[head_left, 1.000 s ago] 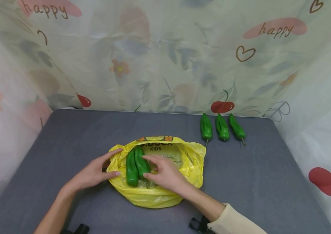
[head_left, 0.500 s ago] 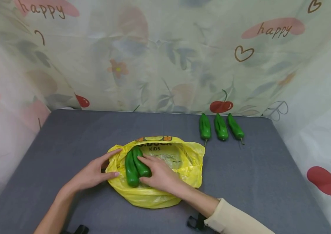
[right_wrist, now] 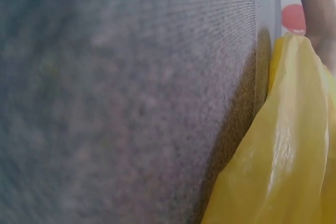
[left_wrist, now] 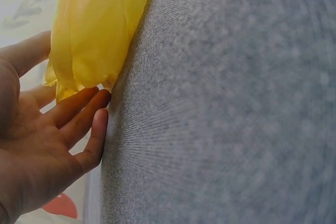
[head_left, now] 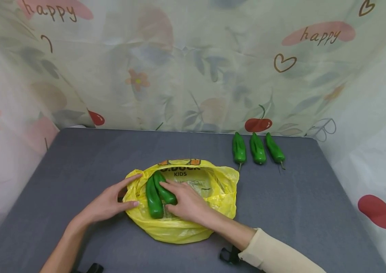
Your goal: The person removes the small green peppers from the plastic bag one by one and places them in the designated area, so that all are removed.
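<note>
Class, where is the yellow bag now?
In the head view, the yellow bag sits centrally on the grey table, left hand at its left rim, right hand inside it, three green peppers beyond its right end.

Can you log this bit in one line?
left hand: touches bag | right hand: holds pepper in bag | second pepper: in bag | three peppers: on table

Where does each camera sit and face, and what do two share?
Head: worn on the head, facing forward and down into the yellow bag; both arms, left grip and right grip show.
Left wrist: on that wrist, facing the bag along grey tabletop; left grip shows.
Right wrist: on that wrist, facing the bag's outside; a bare forearm, probably left, shows; right grip unseen.
Both wrist views share bag and tabletop.
</note>
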### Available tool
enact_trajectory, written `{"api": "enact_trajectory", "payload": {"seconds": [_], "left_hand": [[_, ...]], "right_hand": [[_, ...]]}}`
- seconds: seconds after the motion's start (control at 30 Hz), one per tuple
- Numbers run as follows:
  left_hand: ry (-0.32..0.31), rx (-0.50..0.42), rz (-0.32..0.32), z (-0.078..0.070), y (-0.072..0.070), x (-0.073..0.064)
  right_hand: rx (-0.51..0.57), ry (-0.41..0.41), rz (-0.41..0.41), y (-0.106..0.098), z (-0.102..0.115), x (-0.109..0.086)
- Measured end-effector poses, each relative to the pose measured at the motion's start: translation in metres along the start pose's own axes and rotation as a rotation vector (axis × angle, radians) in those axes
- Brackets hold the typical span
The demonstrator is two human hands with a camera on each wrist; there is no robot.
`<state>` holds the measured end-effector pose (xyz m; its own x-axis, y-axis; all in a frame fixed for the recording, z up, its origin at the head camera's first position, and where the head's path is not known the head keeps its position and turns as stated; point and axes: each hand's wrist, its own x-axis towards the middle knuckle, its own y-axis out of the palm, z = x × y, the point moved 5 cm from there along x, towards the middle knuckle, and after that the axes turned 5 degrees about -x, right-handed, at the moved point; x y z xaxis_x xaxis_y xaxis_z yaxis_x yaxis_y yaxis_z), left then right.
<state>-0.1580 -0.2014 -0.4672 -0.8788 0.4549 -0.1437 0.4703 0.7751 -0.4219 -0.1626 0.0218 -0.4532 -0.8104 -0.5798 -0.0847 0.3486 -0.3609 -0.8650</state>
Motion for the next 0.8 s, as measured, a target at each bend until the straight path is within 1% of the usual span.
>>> {"api": "enact_trajectory", "payload": {"seconds": [0.17, 0.23, 0.4, 0.57, 0.7, 0.8], "left_hand": [[-0.014, -0.002, -0.004, 0.001, -0.001, -0.001], [-0.021, -0.001, -0.007, 0.001, -0.001, 0.0], [-0.012, 0.001, -0.002, -0.002, 0.0, 0.0], [-0.023, -0.016, -0.002, -0.002, -0.001, -0.001], [-0.012, -0.017, 0.007, -0.002, 0.0, -0.001], [-0.01, -0.022, 0.0, -0.001, 0.0, 0.0]], "right_hand": [[0.048, -0.027, -0.005, -0.002, -0.002, -0.001], [0.079, -0.021, -0.005, -0.004, -0.004, -0.002], [0.171, 0.011, -0.008, -0.008, -0.01, -0.006], [0.208, 0.014, -0.031, -0.012, -0.014, -0.011], [0.249, 0.019, -0.038, -0.016, -0.017, -0.017], [0.279, 0.004, -0.045, -0.019, -0.017, -0.021]]}}
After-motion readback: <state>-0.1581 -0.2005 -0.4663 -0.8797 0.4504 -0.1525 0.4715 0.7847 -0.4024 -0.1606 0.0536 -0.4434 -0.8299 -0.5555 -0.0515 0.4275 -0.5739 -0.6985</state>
